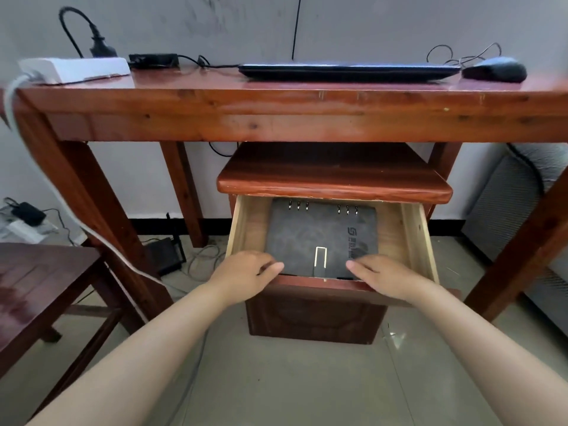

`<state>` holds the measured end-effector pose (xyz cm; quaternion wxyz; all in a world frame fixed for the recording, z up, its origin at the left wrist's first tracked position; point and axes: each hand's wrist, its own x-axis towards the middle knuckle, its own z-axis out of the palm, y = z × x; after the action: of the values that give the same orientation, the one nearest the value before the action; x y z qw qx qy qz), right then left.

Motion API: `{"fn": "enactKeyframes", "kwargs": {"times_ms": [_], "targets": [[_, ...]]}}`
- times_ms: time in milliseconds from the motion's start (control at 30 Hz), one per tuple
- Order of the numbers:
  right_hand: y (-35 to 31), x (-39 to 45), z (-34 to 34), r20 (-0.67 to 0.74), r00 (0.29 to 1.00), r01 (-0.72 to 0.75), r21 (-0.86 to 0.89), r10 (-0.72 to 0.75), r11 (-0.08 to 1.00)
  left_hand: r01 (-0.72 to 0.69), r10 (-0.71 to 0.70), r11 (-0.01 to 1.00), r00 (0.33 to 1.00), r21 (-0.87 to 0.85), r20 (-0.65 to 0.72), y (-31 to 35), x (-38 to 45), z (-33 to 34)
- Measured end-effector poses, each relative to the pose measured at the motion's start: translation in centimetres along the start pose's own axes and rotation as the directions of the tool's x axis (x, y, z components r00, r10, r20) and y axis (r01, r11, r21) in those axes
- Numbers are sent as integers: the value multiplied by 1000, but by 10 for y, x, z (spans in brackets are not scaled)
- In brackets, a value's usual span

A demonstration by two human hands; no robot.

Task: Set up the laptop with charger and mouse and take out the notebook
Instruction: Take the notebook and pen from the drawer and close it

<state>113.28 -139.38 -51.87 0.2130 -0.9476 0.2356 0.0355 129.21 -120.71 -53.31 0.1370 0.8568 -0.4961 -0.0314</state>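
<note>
> what are the hands doing?

My left hand [246, 273] and right hand [388, 276] have loose fingers [272, 267] resting on the notebook [319, 238] in the open drawer [246, 222], gripping nothing. Closed laptop [349, 70] and mouse [495, 69] are on the tabletop [292, 103].

Single head-worn wide-angle view, looking forward and down from a low crouch in front of the desk [276, 118], whose front edge runs across the upper frame and bows with lens distortion. Camera sits close over the open drawer [246, 222] at centre, both forearms entering from the bottom corners, near enough that the floor [307, 379] fills the lower third. Wall [368, 26] closes off the top; no second view, so nothing is shared.
</note>
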Motion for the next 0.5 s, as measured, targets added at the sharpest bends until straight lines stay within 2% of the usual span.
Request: {"fn": "enactKeyframes", "kwargs": {"times_ms": [67,133,267,367,433,500], "targets": [[-10,24,1,71,996,-49,-33,51,998,55,-52,997,997,56,-56,-2,8,3],[-16,41,2,128,989,-56,-94,68,994,48,-39,993,996,111,-82,-6,12,3],[-15,52,7,247,961,-71,-208,123,976,104,-108,986,994,132,18,-11,15,5],[-9,50,0,163,981,-73,-207,108,976,157,-168,981,981,109,101,-11,21,8],[3,50,-10,0,982,-187,-166,190,968,180,-192,980,969,87,158,-9,30,6],[16,49,-12,-93,935,-353,-160,342,922,252,-239,967,944,-30,228,-4,43,3]]}}
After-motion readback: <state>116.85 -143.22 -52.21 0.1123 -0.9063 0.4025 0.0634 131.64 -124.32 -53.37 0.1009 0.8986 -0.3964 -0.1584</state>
